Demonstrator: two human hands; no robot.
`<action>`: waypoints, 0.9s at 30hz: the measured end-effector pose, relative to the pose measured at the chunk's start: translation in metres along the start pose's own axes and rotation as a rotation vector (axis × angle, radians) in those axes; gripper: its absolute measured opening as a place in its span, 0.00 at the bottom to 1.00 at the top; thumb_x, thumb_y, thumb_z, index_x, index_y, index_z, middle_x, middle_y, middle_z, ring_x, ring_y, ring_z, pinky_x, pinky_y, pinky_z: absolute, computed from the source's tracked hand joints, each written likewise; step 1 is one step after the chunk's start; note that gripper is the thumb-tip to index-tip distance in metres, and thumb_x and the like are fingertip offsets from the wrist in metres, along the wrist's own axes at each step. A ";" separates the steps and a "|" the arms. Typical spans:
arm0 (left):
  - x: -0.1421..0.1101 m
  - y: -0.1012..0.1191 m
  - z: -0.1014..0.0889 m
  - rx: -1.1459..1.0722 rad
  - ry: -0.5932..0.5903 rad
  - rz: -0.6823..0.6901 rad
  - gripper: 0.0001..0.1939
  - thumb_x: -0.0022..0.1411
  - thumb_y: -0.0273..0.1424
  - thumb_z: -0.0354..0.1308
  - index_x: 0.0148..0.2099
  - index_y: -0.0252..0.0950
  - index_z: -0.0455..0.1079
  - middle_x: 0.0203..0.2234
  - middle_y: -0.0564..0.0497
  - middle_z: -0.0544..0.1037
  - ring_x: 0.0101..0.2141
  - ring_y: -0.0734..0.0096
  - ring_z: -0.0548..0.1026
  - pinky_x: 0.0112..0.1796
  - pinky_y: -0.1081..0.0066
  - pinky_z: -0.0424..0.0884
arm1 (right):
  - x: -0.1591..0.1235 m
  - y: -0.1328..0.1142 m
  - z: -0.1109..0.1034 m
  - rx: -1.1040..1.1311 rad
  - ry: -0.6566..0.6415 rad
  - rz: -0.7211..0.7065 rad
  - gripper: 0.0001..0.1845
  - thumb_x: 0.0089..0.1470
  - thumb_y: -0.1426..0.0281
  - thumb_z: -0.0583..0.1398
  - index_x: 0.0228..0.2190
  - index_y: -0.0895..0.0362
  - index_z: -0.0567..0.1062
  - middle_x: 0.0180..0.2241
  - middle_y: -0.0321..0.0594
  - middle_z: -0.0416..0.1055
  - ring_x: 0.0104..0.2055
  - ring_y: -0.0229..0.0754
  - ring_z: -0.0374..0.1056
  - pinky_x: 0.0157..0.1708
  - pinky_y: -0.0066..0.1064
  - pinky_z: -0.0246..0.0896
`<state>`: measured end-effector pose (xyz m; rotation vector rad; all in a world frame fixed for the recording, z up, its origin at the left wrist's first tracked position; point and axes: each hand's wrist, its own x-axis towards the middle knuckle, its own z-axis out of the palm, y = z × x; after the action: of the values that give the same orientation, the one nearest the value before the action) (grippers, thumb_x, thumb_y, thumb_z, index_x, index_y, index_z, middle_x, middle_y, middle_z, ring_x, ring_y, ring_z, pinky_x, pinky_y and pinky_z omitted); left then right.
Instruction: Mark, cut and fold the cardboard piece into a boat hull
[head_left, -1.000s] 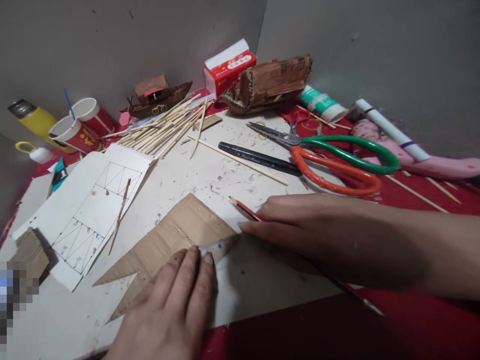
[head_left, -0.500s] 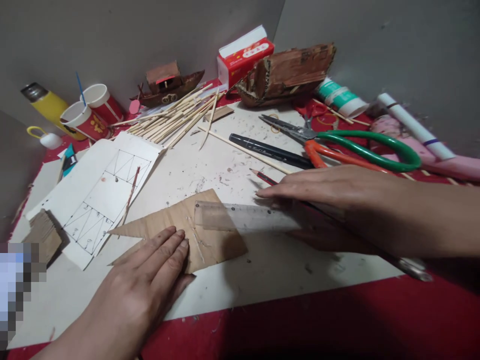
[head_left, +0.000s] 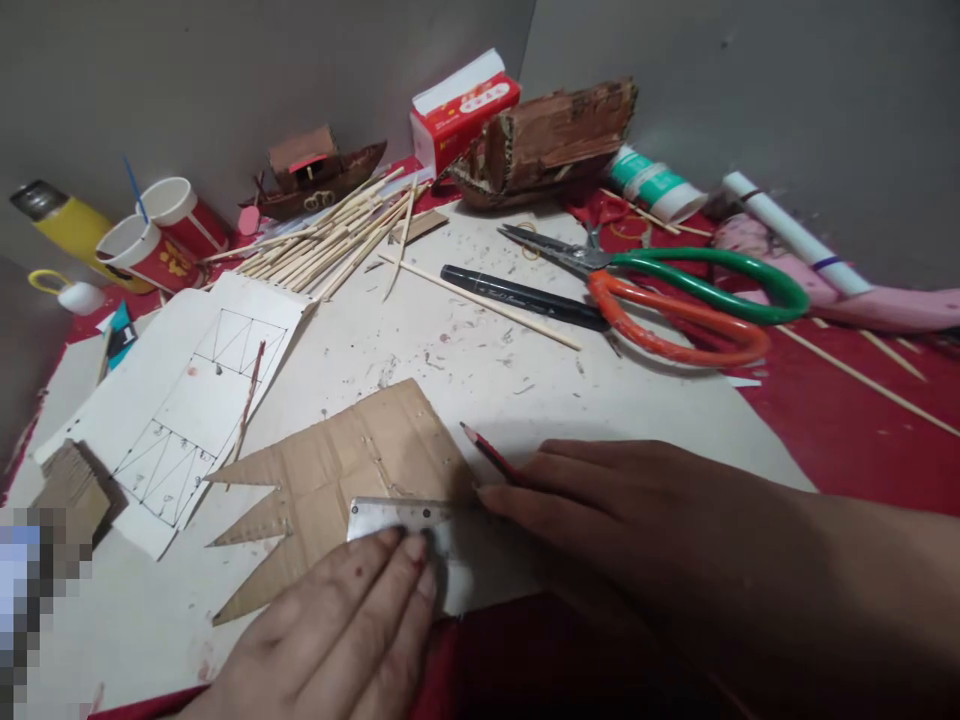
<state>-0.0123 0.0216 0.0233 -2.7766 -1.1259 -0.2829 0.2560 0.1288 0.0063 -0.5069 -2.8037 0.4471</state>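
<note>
My left hand (head_left: 345, 620) lies with its fingers stretched out on the end of a clear ruler (head_left: 386, 512). The ruler rests on a piece of brown cardboard (head_left: 322, 455) with pointed teeth along its left side. My right hand (head_left: 600, 500) is closed around a red and black pencil (head_left: 487, 452). Its sharpened tip points up and left, just right of the cardboard. The ruler's right part disappears into shadow near my right hand.
Scissors (head_left: 675, 300) with green and orange handles and a black marker (head_left: 525, 297) lie beyond my hands. A drawing sheet (head_left: 247, 400), many thin sticks (head_left: 322, 240), paper cups (head_left: 165, 240), a yellow bottle (head_left: 71, 228) and model boats (head_left: 555, 140) stand farther back.
The ruler was lifted off to the right by my right hand, then laid back lower on the cardboard. The cardboard has turned, and my left hand has shifted onto the ruler. The pencil stays in my right hand.
</note>
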 end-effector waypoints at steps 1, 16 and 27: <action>0.002 -0.002 0.001 0.014 -0.047 0.062 0.17 0.70 0.26 0.51 0.58 0.30 0.71 0.53 0.46 0.78 0.54 0.63 0.75 0.57 0.68 0.68 | 0.001 0.000 0.000 -0.026 0.016 -0.013 0.18 0.60 0.76 0.55 0.51 0.61 0.73 0.44 0.50 0.78 0.39 0.47 0.74 0.38 0.35 0.71; 0.014 -0.003 0.018 0.079 0.055 0.022 0.15 0.69 0.31 0.55 0.52 0.26 0.74 0.48 0.44 0.81 0.49 0.60 0.78 0.48 0.66 0.73 | -0.002 0.004 -0.007 -0.160 0.058 0.023 0.17 0.61 0.76 0.56 0.51 0.56 0.73 0.44 0.46 0.80 0.39 0.47 0.75 0.38 0.36 0.71; 0.014 -0.005 0.021 0.052 0.022 0.001 0.17 0.68 0.32 0.55 0.54 0.26 0.72 0.51 0.43 0.79 0.54 0.59 0.73 0.57 0.65 0.63 | 0.003 0.006 -0.004 -0.258 0.146 -0.072 0.24 0.64 0.81 0.43 0.45 0.60 0.76 0.39 0.48 0.80 0.35 0.47 0.75 0.31 0.37 0.70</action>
<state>-0.0034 0.0391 0.0062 -2.7221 -1.1109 -0.2798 0.2564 0.1358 0.0083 -0.4670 -2.7392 0.0302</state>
